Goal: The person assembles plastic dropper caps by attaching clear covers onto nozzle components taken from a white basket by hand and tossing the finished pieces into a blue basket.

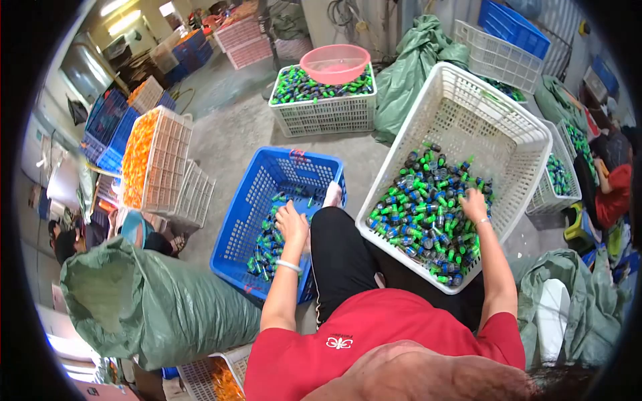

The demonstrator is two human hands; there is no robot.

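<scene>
My left hand [290, 226] hangs over the blue plastic basket [231, 227] between my knee and the green sack, its fingers stretched out above small green, blue and black capped pieces [265, 244]. A pale band circles that wrist. In the tilted white basket [461, 100] on my right, my right hand [474, 206] reaches into a big heap of similar pieces [428, 207]. Its fingers are bent together at the heap's surface, and whatever they pinch is too small to make out. The pieces look like little bottle-shaped parts with bright green ends.
A white crate [321, 119] of the same pieces carries a pink basin [334, 65]. Orange parts [140, 157] fill a stacked crate at left. A green woven sack [160, 304] stands beside my left arm. At far right sits a person in a red sleeve [613, 194].
</scene>
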